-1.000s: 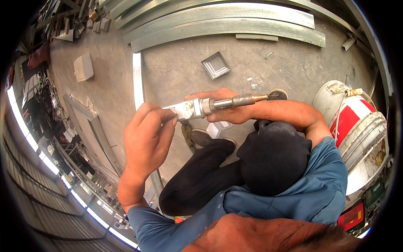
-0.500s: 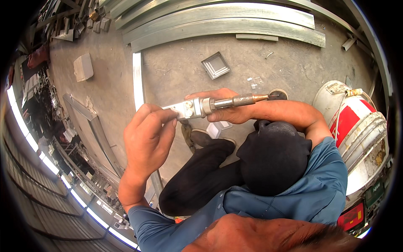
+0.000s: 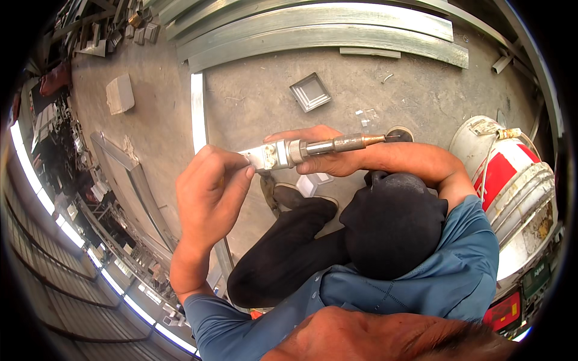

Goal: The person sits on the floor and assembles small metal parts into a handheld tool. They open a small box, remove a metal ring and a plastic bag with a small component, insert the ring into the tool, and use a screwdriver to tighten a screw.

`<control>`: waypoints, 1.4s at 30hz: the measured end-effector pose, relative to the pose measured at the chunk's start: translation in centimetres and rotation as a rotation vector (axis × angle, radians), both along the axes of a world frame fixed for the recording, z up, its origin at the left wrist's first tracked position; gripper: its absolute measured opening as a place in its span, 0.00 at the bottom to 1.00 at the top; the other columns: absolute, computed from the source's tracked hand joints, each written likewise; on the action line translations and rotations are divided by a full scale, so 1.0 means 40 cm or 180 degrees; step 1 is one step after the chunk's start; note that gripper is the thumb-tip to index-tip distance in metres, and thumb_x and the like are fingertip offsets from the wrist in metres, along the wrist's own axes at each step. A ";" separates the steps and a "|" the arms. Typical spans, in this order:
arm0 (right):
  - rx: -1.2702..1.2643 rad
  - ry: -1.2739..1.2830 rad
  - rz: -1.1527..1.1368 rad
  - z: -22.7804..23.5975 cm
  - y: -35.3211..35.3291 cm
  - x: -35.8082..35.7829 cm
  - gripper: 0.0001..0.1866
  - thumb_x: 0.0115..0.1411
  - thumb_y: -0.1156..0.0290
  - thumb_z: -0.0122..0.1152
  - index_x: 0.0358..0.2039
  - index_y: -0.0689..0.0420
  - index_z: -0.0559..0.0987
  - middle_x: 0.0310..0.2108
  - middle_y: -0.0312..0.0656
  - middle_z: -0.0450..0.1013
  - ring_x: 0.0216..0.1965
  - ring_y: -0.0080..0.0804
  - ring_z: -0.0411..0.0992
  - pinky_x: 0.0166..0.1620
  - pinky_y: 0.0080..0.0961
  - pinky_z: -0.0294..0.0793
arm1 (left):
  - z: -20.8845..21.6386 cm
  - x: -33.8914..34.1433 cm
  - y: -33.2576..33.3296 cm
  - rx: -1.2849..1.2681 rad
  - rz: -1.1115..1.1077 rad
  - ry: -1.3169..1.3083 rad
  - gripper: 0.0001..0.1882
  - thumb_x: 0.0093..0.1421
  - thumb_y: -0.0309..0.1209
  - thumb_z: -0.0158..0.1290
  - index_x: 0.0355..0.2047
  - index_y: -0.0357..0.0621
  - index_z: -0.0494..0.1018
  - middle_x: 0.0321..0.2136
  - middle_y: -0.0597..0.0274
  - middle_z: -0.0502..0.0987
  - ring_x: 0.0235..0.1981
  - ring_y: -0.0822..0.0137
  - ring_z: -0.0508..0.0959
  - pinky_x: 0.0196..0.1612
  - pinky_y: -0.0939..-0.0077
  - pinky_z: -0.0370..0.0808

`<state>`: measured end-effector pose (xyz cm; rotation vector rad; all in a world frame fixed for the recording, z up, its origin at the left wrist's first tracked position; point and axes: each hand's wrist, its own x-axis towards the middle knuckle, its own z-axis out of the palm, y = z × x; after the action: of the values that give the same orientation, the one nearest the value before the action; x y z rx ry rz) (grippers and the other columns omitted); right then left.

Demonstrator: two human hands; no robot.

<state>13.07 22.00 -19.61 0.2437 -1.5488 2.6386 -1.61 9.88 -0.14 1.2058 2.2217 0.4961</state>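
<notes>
A silver welding gun (image 3: 328,146) with a knurled collar and a copper-coloured nozzle lies crosswise in front of me, its thin tip pointing right. My right hand (image 3: 325,163) wraps round its middle from below and behind, fingers showing past the far side and thumb near the collar. At the gun's blocky left end, my left hand (image 3: 211,192) is closed in a pinch, thumb and forefinger against the pale flat face. Whatever sits between those fingertips, if anything, is too small to make out.
Long metal profiles (image 3: 325,39) lie across the far floor. Closer in are a square metal frame piece (image 3: 310,92) and a small white box (image 3: 307,185) by my shoe. White buckets (image 3: 521,198) stand at the right. A pale block (image 3: 120,94) rests at the left.
The left hand's fingers have curled and shifted slightly back along the gun's left end, baring more of its flat face. The right hand and the gun stay almost still.
</notes>
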 end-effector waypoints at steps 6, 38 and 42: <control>-0.0066 -0.0015 0.0025 0.002 -0.001 0.001 0.42 0.63 0.42 0.61 0.69 0.56 0.65 0.56 0.49 0.75 0.60 0.43 0.71 0.61 0.39 0.70 | 0.001 0.000 0.003 0.0044 -0.0059 0.0013 0.06 0.54 0.20 0.64 0.31 0.37 0.78 0.25 0.59 0.74 0.23 0.64 0.74 0.28 0.73 0.70; 0.0012 0.0096 -0.0139 -0.005 -0.005 0.003 0.40 0.64 0.45 0.61 0.68 0.57 0.65 0.55 0.49 0.75 0.58 0.42 0.73 0.60 0.38 0.71 | -0.005 0.019 0.006 0.0088 -0.0145 0.0240 0.05 0.57 0.18 0.61 0.34 0.35 0.78 0.28 0.58 0.78 0.27 0.69 0.75 0.32 0.77 0.70; 0.0000 0.0073 -0.0108 -0.001 0.000 0.002 0.41 0.64 0.44 0.61 0.68 0.57 0.64 0.55 0.49 0.75 0.58 0.42 0.73 0.60 0.38 0.71 | -0.006 0.020 0.007 0.0099 -0.0147 0.0231 0.06 0.56 0.17 0.61 0.35 0.34 0.78 0.29 0.58 0.78 0.27 0.69 0.75 0.32 0.77 0.70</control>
<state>13.15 22.01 -19.66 0.2445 -1.5322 2.6008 -0.82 10.17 -0.36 1.3075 2.2486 0.4772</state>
